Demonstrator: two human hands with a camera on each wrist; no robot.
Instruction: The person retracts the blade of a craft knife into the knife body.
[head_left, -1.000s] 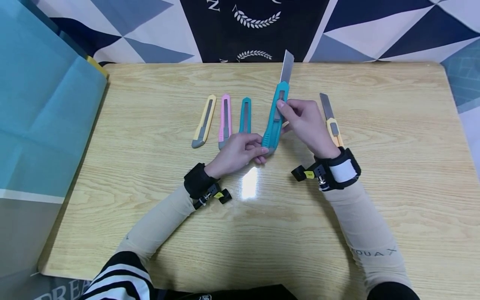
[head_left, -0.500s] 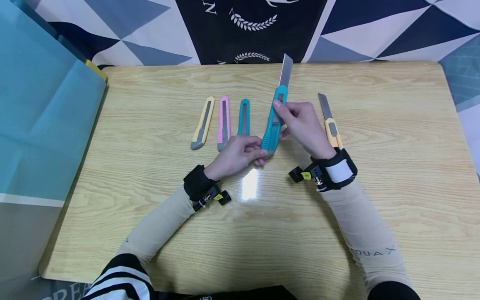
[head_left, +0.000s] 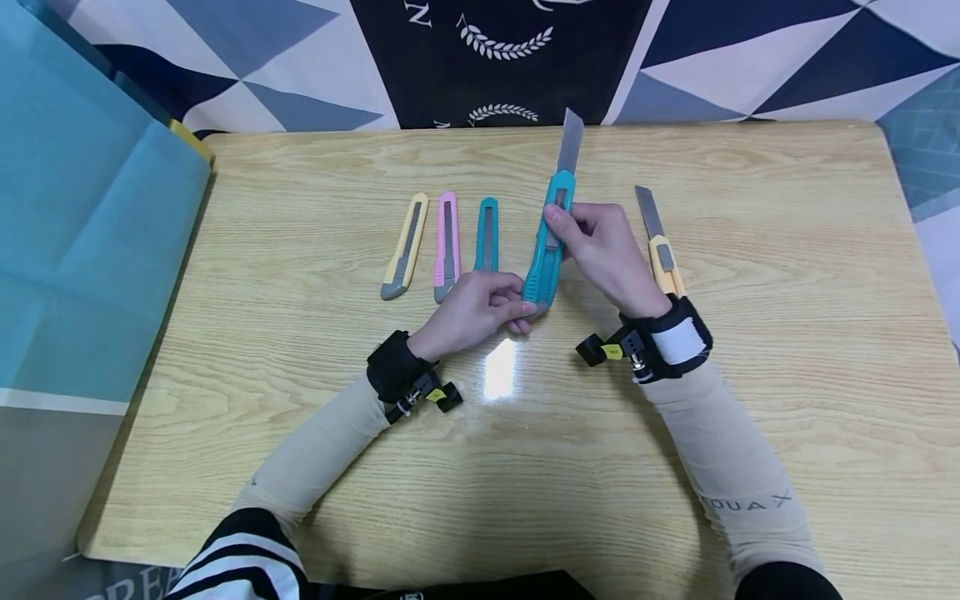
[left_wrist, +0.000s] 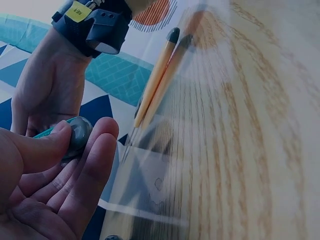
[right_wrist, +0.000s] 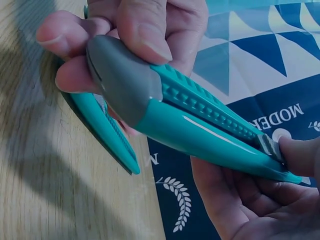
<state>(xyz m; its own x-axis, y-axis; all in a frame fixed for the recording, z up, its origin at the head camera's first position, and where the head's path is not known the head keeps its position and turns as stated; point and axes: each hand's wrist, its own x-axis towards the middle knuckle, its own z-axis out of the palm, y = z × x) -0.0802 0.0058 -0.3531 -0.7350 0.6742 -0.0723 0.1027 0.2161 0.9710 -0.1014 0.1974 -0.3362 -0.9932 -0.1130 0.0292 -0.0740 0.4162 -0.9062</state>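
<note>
A large teal utility knife (head_left: 546, 258) is held tilted above the table, its long blade (head_left: 571, 143) extended toward the far edge. My right hand (head_left: 606, 250) grips its body, thumb at the grey slider (right_wrist: 270, 148). With thumb and fingers, my left hand (head_left: 476, 308) pinches the grey end cap (right_wrist: 125, 80). Beside that hand lies a smaller teal utility knife (head_left: 487, 233), its lower end hidden by the hand. To its left are a pink utility knife (head_left: 447, 246) and a yellow one (head_left: 406, 246), blades retracted.
Beyond my right hand, another yellow utility knife (head_left: 664, 258) lies with its blade out, partly covered by the wrist strap. The wooden table (head_left: 810, 333) ends at a geometric-patterned cloth (head_left: 300, 67) at the back. A blue covered surface (head_left: 90, 208) borders the left side.
The head view has shifted slightly. Both hands keep hold of the large teal utility knife, almost still, and its blade stays extended.
</note>
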